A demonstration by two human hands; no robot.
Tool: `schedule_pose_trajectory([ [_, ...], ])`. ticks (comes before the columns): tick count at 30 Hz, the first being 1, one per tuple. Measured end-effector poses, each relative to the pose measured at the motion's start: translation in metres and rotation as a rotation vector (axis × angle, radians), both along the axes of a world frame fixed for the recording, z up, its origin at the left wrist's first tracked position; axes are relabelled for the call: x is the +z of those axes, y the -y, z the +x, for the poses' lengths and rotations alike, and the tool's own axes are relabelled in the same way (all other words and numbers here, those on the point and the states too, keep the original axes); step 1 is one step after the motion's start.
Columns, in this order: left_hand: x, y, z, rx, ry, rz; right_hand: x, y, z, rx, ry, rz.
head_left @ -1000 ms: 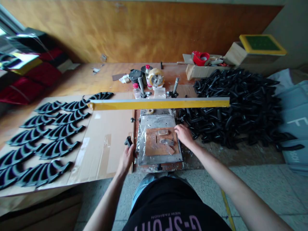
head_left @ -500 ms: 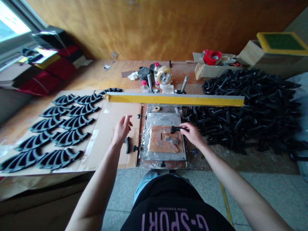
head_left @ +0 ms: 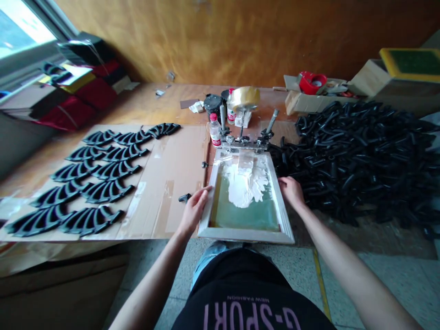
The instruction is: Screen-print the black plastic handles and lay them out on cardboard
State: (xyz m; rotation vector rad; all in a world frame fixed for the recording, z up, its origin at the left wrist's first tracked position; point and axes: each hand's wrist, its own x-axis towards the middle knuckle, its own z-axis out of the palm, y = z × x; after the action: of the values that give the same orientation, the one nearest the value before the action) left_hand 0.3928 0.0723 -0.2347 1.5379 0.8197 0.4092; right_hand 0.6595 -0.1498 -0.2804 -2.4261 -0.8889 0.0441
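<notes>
A screen-printing frame (head_left: pixel 204 219) lies low over the printing base in front of me, its green mesh carrying a thick smear of white ink (head_left: pixel 242 190). My left hand (head_left: pixel 195 208) is closed at the frame's left side, thumb and fingertips on the rim. On the right side, my right hand (head_left: pixel 292 192) grips the rim with bent fingers, partly hidden. A small black plastic piece (head_left: pixel 184 198) shows beside my left hand, which covers part of it; whether they touch I cannot tell. A pale scraper (head_left: pixel 245 162) sits at the ink's far end.
Rows of curved black pieces (head_left: pixel 106 191) lie on cardboard (head_left: pixel 172 160) at left. A large heap of black pieces (head_left: pixel 364 160) fills the right. Behind the frame stand metal clamp posts (head_left: pixel 271 123), a bottle (head_left: pixel 215 130) and a tape roll (head_left: pixel 245 97).
The raised screen frame has swung down over the base, hiding it. My right hand has left the black piece it held there and moved to the frame's right rim; my left hand has come to the left rim.
</notes>
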Motion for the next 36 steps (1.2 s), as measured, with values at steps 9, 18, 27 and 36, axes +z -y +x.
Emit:
schedule_pose_trajectory([
  [9,-0.077,-0.006,-0.003,-0.026,-0.200,0.064,0.041,-0.104,-0.033,0.418,0.153,-0.181],
  [18,-0.081,-0.005,-0.007,-0.031,-0.207,0.074,0.031,-0.047,-0.054,0.939,0.263,-0.170],
  [27,-0.072,-0.004,-0.006,0.008,-0.150,-0.052,0.021,-0.048,-0.067,0.858,0.282,-0.023],
  [36,0.037,-0.007,0.010,0.052,0.051,-0.135,0.089,-0.083,0.048,0.107,0.174,0.077],
])
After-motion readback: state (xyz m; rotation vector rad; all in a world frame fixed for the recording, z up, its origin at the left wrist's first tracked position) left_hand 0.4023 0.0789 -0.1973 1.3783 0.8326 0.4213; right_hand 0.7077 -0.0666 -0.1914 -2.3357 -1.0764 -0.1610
